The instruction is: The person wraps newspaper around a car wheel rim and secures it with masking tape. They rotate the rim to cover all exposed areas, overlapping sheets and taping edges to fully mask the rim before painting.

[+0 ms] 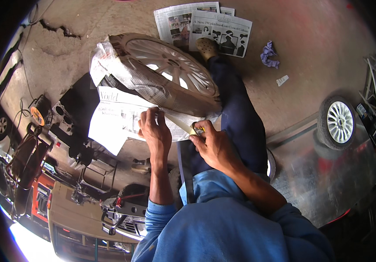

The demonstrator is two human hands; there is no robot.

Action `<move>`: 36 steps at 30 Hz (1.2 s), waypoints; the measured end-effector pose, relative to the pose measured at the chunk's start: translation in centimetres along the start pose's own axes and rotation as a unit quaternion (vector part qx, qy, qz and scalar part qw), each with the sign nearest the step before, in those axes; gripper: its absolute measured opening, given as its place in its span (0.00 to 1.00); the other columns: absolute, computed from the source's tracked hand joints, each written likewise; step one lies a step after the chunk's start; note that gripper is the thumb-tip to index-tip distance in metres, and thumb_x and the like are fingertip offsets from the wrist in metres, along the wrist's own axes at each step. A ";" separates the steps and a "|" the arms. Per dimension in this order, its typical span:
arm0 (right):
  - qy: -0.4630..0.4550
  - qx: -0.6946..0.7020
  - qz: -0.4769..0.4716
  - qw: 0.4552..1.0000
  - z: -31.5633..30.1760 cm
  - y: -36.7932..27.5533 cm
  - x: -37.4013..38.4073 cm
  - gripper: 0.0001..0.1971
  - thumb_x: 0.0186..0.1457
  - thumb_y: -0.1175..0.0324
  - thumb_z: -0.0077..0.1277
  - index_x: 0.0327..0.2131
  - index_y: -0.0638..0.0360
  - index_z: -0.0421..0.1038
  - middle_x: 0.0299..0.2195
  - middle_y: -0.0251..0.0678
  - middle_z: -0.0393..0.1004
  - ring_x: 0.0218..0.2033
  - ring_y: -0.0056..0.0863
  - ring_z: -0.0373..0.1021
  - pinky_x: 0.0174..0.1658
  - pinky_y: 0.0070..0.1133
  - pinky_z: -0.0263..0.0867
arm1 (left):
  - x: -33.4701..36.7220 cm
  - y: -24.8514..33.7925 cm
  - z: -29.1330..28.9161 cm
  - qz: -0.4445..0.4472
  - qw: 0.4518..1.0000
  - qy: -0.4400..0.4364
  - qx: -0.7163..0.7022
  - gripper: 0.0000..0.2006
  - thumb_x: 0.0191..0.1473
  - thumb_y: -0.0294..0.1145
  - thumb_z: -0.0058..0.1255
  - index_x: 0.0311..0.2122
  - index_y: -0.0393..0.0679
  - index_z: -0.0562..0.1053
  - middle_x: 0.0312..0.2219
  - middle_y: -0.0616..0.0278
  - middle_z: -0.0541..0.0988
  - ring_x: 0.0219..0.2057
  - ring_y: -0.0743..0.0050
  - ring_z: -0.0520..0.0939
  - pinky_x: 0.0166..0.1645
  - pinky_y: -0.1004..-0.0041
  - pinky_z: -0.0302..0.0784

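Note:
A multi-spoke wheel (170, 61) leans in front of me, its tire partly wrapped in newspaper and brown masking. A loose newspaper sheet (109, 118) hangs at its near left side. My left hand (155, 131) pinches the end of a pale tape strip (180, 124) against the sheet, fingers closed. At the strip's other end, my right hand (216, 146) is closed around a tape roll (199, 130) with a yellow core. The strip stretches taut between both hands. My fingers hide part of the roll.
Newspaper pages (221, 32) lie on the floor ahead, under my clog (206, 48). Right of them are crumpled purple paper (269, 55) and a small white piece (283, 80). Another wheel (339, 122) stands on a car panel (323, 174). Dark car parts (76, 118) and a beige vehicle (72, 209) are left.

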State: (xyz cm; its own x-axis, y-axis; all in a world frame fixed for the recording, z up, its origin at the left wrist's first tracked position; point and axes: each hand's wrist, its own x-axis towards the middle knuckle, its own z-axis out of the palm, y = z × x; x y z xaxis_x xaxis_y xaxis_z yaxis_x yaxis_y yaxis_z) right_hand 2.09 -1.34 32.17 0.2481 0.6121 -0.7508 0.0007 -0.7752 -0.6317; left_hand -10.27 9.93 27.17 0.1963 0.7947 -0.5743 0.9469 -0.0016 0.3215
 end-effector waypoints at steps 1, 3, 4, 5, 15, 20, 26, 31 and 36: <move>-0.001 -0.009 -0.016 1.000 0.0 0.1 0.0 0.14 0.57 0.66 0.48 0.43 0.59 0.59 0.18 0.39 0.73 0.18 0.35 0.72 0.23 0.27 0.66 | 0.0 0.1 0.2 -0.014 1.000 0.008 0.010 0.07 0.55 0.34 0.45 0.36 0.46 0.72 0.34 0.57 0.72 0.39 0.55 0.71 0.42 0.56 0.59; -0.020 0.035 0.037 0.999 0.1 0.4 0.1 0.12 0.57 0.68 0.49 0.40 0.60 0.60 0.16 0.39 0.71 0.16 0.32 0.71 0.21 0.26 0.65 | 0.2 0.2 0.5 0.007 0.999 0.032 0.015 0.07 0.55 0.32 0.44 0.36 0.46 0.72 0.34 0.57 0.72 0.39 0.55 0.71 0.41 0.54 0.59; -0.012 0.041 0.040 0.998 0.2 0.7 0.2 0.11 0.56 0.68 0.49 0.40 0.61 0.60 0.15 0.38 0.71 0.15 0.31 0.71 0.20 0.26 0.65 | 0.1 0.3 0.7 0.018 0.999 0.043 0.020 0.06 0.55 0.32 0.44 0.36 0.46 0.72 0.34 0.57 0.72 0.38 0.54 0.71 0.41 0.54 0.59; -0.005 0.048 0.044 0.998 0.4 0.9 0.2 0.11 0.56 0.69 0.49 0.39 0.61 0.60 0.15 0.38 0.70 0.15 0.30 0.71 0.19 0.25 0.65 | -0.1 0.4 0.9 0.029 0.998 0.054 0.024 0.06 0.55 0.32 0.44 0.37 0.45 0.72 0.33 0.57 0.72 0.38 0.54 0.71 0.41 0.54 0.59; 0.055 -0.053 0.077 0.994 1.2 3.3 2.9 0.11 0.52 0.71 0.53 0.34 0.64 0.62 0.18 0.51 0.71 0.23 0.50 0.72 0.25 0.34 0.66 | 0.2 0.4 1.3 -0.010 0.998 0.064 0.023 0.07 0.56 0.31 0.43 0.37 0.44 0.71 0.33 0.58 0.73 0.39 0.53 0.71 0.41 0.51 0.59; 0.053 -0.104 0.112 0.987 2.0 3.3 4.6 0.13 0.52 0.69 0.53 0.32 0.69 0.64 0.22 0.54 0.73 0.30 0.54 0.72 0.31 0.38 0.67 | 0.3 0.5 1.2 -0.009 0.997 0.062 0.038 0.06 0.56 0.32 0.43 0.36 0.44 0.70 0.32 0.58 0.73 0.38 0.54 0.71 0.41 0.52 0.59; 0.026 -0.133 0.134 0.982 2.0 2.8 5.8 0.15 0.52 0.66 0.53 0.32 0.73 0.66 0.26 0.58 0.73 0.31 0.54 0.72 0.35 0.38 0.69 | 0.6 0.2 1.5 0.017 0.995 0.083 0.052 0.06 0.56 0.32 0.44 0.34 0.44 0.70 0.31 0.59 0.73 0.37 0.54 0.71 0.40 0.54 0.58; -0.005 -0.170 0.137 0.976 1.9 2.5 7.0 0.12 0.47 0.69 0.53 0.27 0.72 0.70 0.25 0.59 0.73 0.30 0.52 0.73 0.34 0.35 0.71 | 0.9 -0.1 1.7 0.009 0.995 0.094 0.035 0.06 0.54 0.34 0.47 0.34 0.43 0.69 0.31 0.59 0.73 0.37 0.55 0.71 0.41 0.54 0.58; 0.004 -0.202 0.123 0.972 1.1 2.5 7.0 0.11 0.46 0.67 0.53 0.28 0.67 0.72 0.26 0.55 0.74 0.31 0.49 0.74 0.36 0.34 0.71 | 1.4 -0.1 1.1 0.008 0.994 0.106 0.019 0.09 0.48 0.33 0.54 0.32 0.41 0.70 0.28 0.58 0.76 0.32 0.59 0.74 0.41 0.58 0.62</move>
State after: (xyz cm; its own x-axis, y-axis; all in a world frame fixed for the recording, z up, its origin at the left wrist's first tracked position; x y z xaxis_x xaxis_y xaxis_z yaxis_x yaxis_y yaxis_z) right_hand 2.71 1.14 25.15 0.2956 0.4009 -0.8671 0.3211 -0.8966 -0.3050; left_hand -9.84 10.37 25.53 0.1568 0.9049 -0.3957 0.9536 -0.0345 0.2990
